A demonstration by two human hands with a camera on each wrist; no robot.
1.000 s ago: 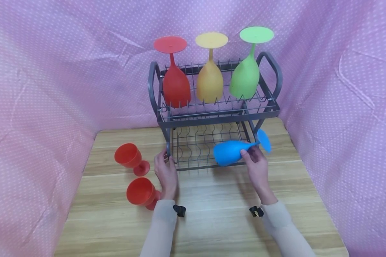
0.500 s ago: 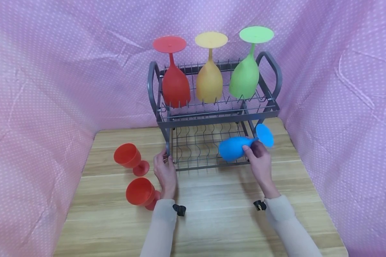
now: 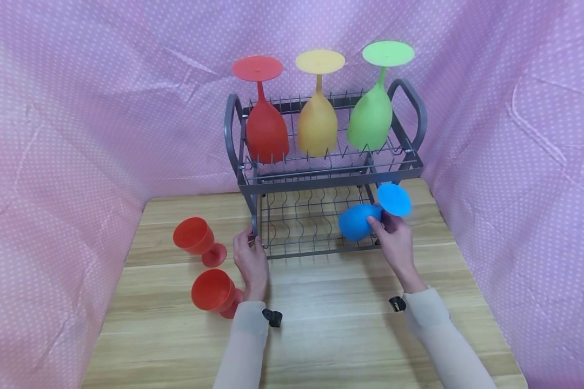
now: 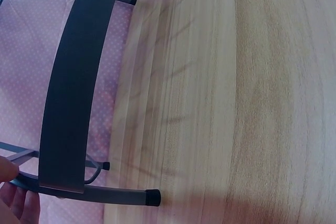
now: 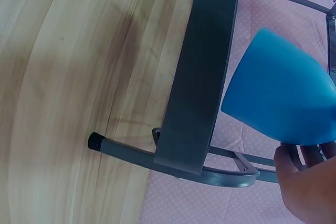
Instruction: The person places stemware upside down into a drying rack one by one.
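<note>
My right hand (image 3: pixel 398 246) holds a blue plastic wine glass (image 3: pixel 357 222), fingers and thumb around it near the stem. The glass is tilted at the right end of the rack's lower tier, foot up toward the head camera and bowl toward the lower left. In the right wrist view, the blue bowl (image 5: pixel 281 93) is apart from the front bar. At the left, my left hand (image 3: pixel 251 265) grips the front leg of the grey two-tier dish rack (image 3: pixel 331 182); thumb and fingers (image 4: pixel 27 206) lie around its tube in the left wrist view.
Upside down on the upper tier stand a red glass (image 3: pixel 266 132), a yellow glass (image 3: pixel 317 127) and a green glass (image 3: pixel 371 116). Two short red goblets (image 3: pixel 193 236) lie tipped on the wooden table (image 3: pixel 331 324), left of my left hand. Pink dotted cloth (image 3: pixel 78 135) surrounds the table.
My right hand has shifted right and slightly up with the blue wine glass. The bowl has moved right, and the foot now turns more toward the head camera. My left hand stays put.
</note>
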